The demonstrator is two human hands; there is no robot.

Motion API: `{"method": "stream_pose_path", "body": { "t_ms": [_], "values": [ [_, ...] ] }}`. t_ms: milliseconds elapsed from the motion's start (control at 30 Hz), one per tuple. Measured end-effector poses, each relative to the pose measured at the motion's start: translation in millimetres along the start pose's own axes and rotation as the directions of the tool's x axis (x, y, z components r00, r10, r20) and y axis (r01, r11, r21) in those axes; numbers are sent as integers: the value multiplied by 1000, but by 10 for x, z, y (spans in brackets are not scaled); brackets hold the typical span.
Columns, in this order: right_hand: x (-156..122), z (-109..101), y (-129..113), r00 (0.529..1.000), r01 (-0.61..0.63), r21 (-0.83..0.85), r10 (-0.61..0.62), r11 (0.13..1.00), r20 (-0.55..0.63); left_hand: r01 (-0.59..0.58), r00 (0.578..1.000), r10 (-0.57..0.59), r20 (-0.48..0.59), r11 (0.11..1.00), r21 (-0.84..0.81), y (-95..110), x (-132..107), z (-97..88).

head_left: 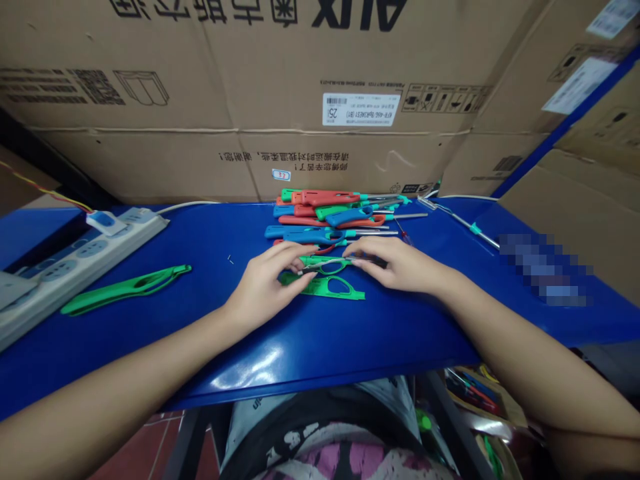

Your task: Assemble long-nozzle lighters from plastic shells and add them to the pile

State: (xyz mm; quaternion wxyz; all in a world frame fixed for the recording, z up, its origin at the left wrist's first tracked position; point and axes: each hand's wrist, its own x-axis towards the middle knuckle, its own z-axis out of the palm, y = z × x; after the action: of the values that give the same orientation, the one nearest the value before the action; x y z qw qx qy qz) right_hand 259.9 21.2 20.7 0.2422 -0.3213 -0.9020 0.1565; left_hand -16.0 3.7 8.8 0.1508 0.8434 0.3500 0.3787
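Observation:
My left hand is closed in a pinch on a small dark part with a pale end, from which a thin pale wire runs to the right. Opposite it, my right hand pinches a thin dark rod; whether the rod joins the other part is not clear. Under my fingers lie green lighter handle shells, each with a trigger opening. A stack of long-nosed lighters in red, blue and green lies just beyond both hands, with metal tubes pointing right.
A green shell lies on the blue tabletop at left, near a white power strip. Tiny metal pieces lie left of my hand. A large cardboard box stands behind; a metal rod rests at right.

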Motion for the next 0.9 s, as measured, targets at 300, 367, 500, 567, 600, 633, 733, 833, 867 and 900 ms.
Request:
{"method": "stream_pose_path", "body": {
  "t_ms": [300,367,500,567,600,633,733,833,867,900],
  "values": [
    [-12,-124,-67,900,-249,382,67,890,430,-130,991,130,42,991,-14,-96,35,-41],
    [-19,-145,-62,887,-277,394,76,876,455,-198,973,197,121,980,-4,-132,42,-48],
    [-29,-163,-29,878,-297,326,122,898,463,-257,938,239,251,965,45,-152,47,-71],
    [-27,-160,-18,878,-301,315,133,900,461,-255,929,227,292,965,62,-147,47,-81],
    [-25,-158,-19,877,-302,318,132,899,462,-249,928,219,303,966,65,-144,47,-84],
    [-24,-156,-22,878,-298,318,127,900,461,-240,928,209,307,969,66,-143,48,-86],
    [-20,-159,-51,885,-272,287,122,918,449,-219,930,190,315,974,61,-147,49,-87],
    [-21,-168,-81,891,-274,255,145,927,430,-211,928,179,327,975,66,-153,47,-86],
    [-22,-171,-86,891,-283,252,156,925,427,-208,928,175,328,976,70,-152,46,-85],
    [-24,-172,-88,890,-289,250,163,924,425,-206,929,171,327,976,73,-150,44,-84]
  ]
}}
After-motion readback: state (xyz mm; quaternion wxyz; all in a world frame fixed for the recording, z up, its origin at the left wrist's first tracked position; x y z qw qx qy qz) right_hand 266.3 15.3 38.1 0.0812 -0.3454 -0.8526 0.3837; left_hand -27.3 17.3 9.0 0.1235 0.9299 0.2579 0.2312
